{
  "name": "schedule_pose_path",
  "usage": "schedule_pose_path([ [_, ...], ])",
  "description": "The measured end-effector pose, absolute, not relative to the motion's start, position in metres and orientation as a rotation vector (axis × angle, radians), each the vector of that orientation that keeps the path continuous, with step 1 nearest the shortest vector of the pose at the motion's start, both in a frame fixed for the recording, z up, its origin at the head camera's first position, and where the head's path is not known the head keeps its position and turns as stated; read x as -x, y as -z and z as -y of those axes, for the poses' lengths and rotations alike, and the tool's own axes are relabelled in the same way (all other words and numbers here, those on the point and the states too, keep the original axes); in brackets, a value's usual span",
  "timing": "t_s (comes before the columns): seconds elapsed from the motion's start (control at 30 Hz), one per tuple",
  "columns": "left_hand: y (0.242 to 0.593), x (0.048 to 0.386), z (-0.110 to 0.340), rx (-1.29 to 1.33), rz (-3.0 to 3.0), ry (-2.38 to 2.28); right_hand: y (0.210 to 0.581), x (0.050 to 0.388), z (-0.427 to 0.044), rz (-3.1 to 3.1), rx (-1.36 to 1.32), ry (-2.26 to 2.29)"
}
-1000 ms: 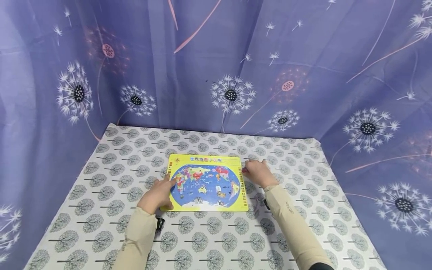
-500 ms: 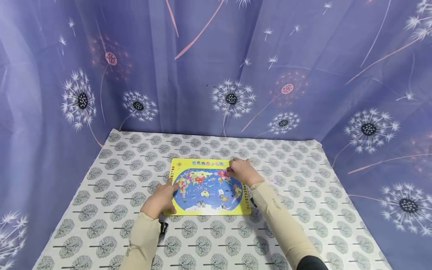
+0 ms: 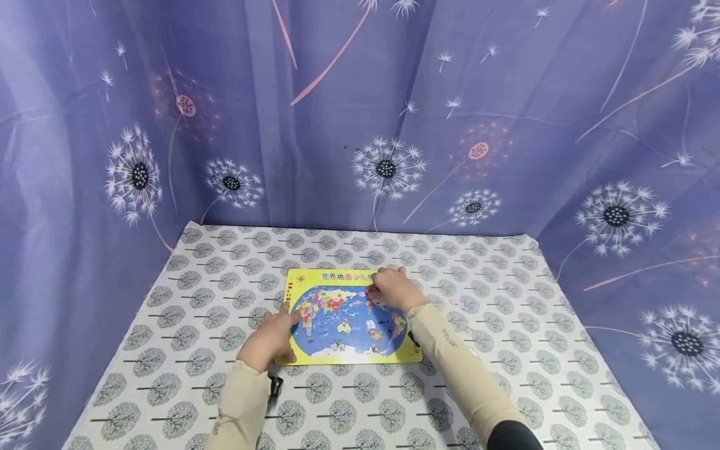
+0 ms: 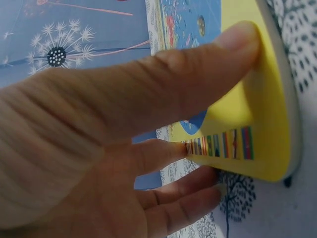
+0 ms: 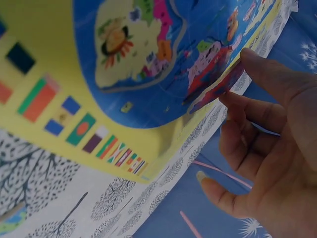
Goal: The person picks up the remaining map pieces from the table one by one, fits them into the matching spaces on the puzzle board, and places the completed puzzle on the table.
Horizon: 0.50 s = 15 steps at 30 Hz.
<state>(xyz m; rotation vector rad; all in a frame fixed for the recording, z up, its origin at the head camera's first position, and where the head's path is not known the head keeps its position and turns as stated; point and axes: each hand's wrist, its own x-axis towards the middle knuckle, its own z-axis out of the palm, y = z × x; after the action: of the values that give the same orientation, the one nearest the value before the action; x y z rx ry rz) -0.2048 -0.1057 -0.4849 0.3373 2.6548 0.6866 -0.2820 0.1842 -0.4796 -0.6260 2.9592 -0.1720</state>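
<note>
My right hand (image 3: 394,289) is pinching a thin red piece (image 5: 222,88) between thumb and index fingertip, at the upper right of the map in the head view; the other fingers are curling loosely. The piece is slanting close to the map face; whether it is touching, I cannot tell. My left hand (image 3: 271,337) is bracing the left side, thumb and fingers apart, the thumb pressing near the lower-left corner and the index finger touching the left border.

The yellow-edged map board (image 3: 349,359) is lying flat, just below the centre of the head frame. Flags are lining its left and right borders. Cloth is showing on all four sides of the board, with a narrower strip above it and broader ground at lower left and right. A blue-and-green item (image 5: 14,220), cut off by the frame, is lying at lower left in the right wrist view.

A white, tree-printed tablecloth (image 3: 337,415) is covering the surface. A purple dandelion-printed curtain (image 3: 320,125) is hanging across the top and down both sides of the head frame.
</note>
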Motion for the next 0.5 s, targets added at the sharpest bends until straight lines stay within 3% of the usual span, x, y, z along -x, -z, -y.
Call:
schedule_pose_path([
  [0.5, 0.491, 0.2065, 0.1109, -0.37, -2.69, -0.679, 0.4877, 0.2833, -0.1765, -2.961, 0.605, 0.172],
])
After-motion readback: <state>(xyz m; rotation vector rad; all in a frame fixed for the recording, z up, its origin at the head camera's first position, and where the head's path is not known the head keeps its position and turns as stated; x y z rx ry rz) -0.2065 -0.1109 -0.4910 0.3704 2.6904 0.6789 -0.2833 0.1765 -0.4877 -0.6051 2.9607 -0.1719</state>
